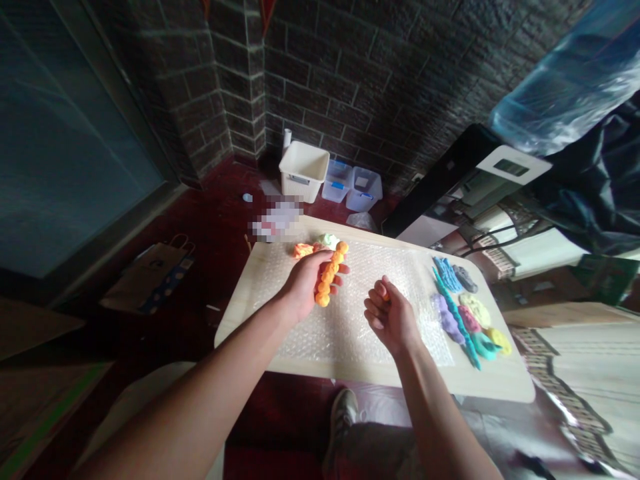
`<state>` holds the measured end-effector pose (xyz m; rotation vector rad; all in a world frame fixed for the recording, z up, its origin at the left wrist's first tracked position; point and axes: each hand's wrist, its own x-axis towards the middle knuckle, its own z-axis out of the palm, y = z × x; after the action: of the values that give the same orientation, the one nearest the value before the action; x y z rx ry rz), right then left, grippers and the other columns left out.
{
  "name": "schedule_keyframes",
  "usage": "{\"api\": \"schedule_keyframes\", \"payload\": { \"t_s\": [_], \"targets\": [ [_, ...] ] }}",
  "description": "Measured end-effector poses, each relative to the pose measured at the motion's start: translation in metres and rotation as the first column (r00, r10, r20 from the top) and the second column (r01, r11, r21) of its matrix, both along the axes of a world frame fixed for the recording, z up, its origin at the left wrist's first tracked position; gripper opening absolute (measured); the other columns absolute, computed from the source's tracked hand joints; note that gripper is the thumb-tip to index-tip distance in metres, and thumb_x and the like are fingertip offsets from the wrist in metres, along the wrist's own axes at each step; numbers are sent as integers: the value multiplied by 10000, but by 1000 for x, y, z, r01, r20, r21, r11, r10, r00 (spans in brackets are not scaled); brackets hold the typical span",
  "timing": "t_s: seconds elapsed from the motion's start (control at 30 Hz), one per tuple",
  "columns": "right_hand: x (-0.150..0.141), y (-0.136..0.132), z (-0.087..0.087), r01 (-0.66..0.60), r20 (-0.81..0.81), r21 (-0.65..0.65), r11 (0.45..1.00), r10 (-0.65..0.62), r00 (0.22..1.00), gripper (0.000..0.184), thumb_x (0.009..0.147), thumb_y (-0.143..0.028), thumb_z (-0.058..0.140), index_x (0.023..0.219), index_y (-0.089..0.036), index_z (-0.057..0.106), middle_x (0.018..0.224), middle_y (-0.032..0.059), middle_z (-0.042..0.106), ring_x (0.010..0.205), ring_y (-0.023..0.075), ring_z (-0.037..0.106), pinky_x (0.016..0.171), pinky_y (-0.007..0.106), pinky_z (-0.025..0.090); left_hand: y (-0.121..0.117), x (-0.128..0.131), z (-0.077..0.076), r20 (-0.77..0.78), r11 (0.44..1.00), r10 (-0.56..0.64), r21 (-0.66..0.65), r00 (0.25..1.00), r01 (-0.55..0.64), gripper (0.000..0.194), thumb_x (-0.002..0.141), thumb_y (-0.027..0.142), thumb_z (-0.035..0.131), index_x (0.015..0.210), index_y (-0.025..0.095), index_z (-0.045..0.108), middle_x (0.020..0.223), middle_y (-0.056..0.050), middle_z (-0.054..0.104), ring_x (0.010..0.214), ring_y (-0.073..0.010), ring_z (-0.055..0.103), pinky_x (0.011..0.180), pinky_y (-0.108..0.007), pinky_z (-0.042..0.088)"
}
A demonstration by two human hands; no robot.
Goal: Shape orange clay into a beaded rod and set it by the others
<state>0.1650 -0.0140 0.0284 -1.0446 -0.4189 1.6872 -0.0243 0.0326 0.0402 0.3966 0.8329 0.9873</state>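
Observation:
My left hand is closed around a lumpy orange strand of modelling clay, which looks like a row of joined balls. The strand tilts upright above the bubble wrap on the table. To its right, my right hand is curled with thumb against fingers, and a small bit of orange clay shows between them. Behind my left hand lie an orange clay lump and a pale green one. The fingers partly hide both held pieces.
Several clay pieces lie at the table's right, among them a long teal roll, blue strands and a purple lump. Beyond the pale table stand a white bin and clear boxes. A paper bag is on the floor.

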Motion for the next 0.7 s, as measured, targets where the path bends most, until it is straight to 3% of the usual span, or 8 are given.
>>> {"api": "schedule_keyframes", "payload": {
  "t_s": [0.2,0.4,0.6,0.7],
  "targets": [
    [1,2,-1,71,44,-76,995,-68,997,559,847,-394,761,531,-224,333,476,-103,192,417,71,110,306,189,131,0,0,1,4,1000,-11,-4,1000,11,254,974,306,551,1027,107,699,763,-67,703,508,-109,596,430,-196,439],
    [-7,0,-5,38,186,16,999,-40,982,436,778,-514,858,668,-196,581,490,-98,364,392,50,199,311,177,162,-1,1,0,-3,1000,-16,1,1000,16,258,964,308,560,1024,108,712,774,-72,709,516,-109,597,440,-195,445],
    [-5,0,-5,105,133,-59,993,-97,986,580,880,-424,738,529,-221,323,459,-99,224,407,63,142,337,201,140,-2,2,3,2,1000,-13,-16,1000,13,235,963,274,543,999,106,702,750,-72,709,502,-109,591,436,-196,435],
    [-3,0,-6,103,121,-56,993,-95,988,583,914,-395,685,526,-224,286,461,-95,184,408,72,126,340,209,139,-1,3,4,1,1000,-11,-23,1000,11,232,956,270,545,1001,107,703,743,-74,711,501,-113,595,438,-200,436]
  ]
}}
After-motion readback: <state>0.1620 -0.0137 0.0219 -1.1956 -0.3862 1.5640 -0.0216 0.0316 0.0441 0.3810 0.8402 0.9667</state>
